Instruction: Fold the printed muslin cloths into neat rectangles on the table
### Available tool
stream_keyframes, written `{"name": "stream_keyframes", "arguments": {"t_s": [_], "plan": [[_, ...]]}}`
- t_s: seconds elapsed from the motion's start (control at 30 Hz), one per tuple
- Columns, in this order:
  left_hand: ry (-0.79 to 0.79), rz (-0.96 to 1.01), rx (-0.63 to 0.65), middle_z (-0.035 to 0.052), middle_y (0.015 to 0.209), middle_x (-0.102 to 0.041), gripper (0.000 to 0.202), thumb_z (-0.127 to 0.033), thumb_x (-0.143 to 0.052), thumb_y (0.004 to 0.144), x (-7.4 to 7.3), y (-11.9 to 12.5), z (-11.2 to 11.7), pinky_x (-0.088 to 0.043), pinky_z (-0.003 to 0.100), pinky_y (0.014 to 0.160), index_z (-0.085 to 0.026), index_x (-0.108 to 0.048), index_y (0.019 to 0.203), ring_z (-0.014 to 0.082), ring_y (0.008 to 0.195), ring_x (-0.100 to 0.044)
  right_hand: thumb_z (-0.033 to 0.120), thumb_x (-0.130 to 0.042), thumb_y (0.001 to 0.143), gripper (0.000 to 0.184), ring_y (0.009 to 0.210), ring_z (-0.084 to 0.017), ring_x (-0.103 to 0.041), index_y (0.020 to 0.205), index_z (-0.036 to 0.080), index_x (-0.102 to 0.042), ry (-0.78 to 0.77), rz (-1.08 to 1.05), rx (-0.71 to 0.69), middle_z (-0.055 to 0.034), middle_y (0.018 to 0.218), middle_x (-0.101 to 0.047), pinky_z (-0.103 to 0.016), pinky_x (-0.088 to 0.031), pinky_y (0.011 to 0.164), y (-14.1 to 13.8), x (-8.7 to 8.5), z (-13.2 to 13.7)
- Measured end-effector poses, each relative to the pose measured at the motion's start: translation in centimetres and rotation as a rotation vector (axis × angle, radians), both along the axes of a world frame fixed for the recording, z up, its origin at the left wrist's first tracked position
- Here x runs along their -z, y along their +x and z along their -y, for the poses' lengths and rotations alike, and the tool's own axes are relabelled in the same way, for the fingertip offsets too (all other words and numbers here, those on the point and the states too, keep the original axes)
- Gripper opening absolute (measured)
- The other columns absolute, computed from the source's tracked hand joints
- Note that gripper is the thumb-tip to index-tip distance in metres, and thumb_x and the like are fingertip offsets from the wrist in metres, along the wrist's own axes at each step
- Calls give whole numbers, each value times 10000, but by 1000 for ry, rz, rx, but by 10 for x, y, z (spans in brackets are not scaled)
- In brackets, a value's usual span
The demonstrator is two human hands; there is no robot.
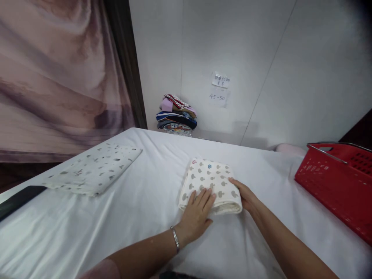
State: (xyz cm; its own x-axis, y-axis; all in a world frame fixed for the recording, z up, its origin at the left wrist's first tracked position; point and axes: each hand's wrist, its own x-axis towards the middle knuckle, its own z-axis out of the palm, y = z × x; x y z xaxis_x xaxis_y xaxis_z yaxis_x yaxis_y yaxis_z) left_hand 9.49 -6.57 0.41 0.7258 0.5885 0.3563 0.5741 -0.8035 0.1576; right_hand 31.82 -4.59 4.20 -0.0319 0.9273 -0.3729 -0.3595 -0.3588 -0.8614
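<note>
Plainly, the folded cloth (207,178), white with grey-brown mushroom-like prints, lies on the white-covered worktop (139,228) in front of the person. The left hand (197,217) rests palm down on its near part, fingers slightly apart and gripping nothing. The right hand (246,195) touches its right edge; its grip is partly hidden, so I cannot tell whether it is clamped there. Well to the left lies another printed cloth (97,168), just beside a dark flat object (19,199). A red basket (328,190) stands on the right, and beyond the far edge a stack of folded fabrics (176,116) sits by the wall (232,42).
</note>
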Motion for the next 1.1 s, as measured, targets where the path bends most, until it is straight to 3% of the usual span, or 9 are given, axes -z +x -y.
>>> {"name": "stream_keyframes", "arguments": {"t_s": [0.17,0.27,0.37,0.53,0.63,0.77,0.9,1.0,1.1], "plan": [[44,-12,-79,105,1359,-441,723,-28,-437,715,6,-10,-17,-260,496,1051,-195,-260,1396,256,1253,-389,361,-587,790,469,924,-251,-647,1193,141,-496,48,28,31,-132,1052,-665,-387,-522,808,-3,-1,3],[7,-10,-68,96,1273,-521,674,-18,-402,714,-4,-19,-26,-367,439,987,-184,-319,1362,237,1151,-482,396,-598,785,487,963,-245,-631,1210,190,-481,95,91,51,-105,1113,-644,-379,-521,815,-3,1,7],[-21,50,-83,90,1266,-525,645,-57,-422,729,-25,-24,-35,-397,389,973,-186,-326,1354,223,1144,-485,470,-536,811,502,1037,-251,-596,1252,244,-455,129,138,86,-71,1215,-592,-379,-510,830,-1,5,12],[-90,78,-127,62,1308,-492,553,-146,-440,782,-84,-19,-52,-422,338,932,-223,-372,1326,218,1182,-457,404,-419,835,607,1178,-235,-496,1407,309,-238,268,119,108,-10,1394,-421,-400,-443,919,10,8,22],[-182,118,-123,36,1210,-559,474,-178,-474,780,-128,-11,-59,-419,339,914,-255,-468,1248,232,1094,-523,356,-433,793,650,1197,-254,-473,1411,309,-236,396,125,35,-19,1412,-393,-427,-437,913,19,-2,28],[-342,282,-18,-1,1014,-640,378,-148,-508,738,-185,-6,-60,-439,298,843,-246,-594,1093,224,955,-581,321,-516,739,760,1119,-279,-528,1425,276,-193,540,192,-50,-93,1205,-582,-442,-460,842,28,-43,30],[-721,477,-15,16,889,-661,346,-200,-565,724,-225,-11,-68,-481,268,703,-166,-611,1064,212,830,-616,367,-536,755,781,1079,-252,-552,1429,319,-144,699,268,7,-76,1128,-612,-446,-455,844,31,-91,26],[-1006,626,-34,33,835,-665,387,-268,-600,721,-218,-24,-93,-491,279,643,-134,-594,1084,200,738,-634,438,-551,748,785,1172,-244,-480,1423,341,-163,746,393,63,-64,1238,-552,-454,-440,890,29,-105,16],[-1233,712,-61,49,819,-685,410,-307,-651,673,-169,-45,-126,-503,304,645,-143,-602,1045,202,702,-638,440,-576,767,752,1227,-227,-427,1416,321,-215,715,567,91,-58,1305,-501,-437,-393,966,28,-82,4]]}}
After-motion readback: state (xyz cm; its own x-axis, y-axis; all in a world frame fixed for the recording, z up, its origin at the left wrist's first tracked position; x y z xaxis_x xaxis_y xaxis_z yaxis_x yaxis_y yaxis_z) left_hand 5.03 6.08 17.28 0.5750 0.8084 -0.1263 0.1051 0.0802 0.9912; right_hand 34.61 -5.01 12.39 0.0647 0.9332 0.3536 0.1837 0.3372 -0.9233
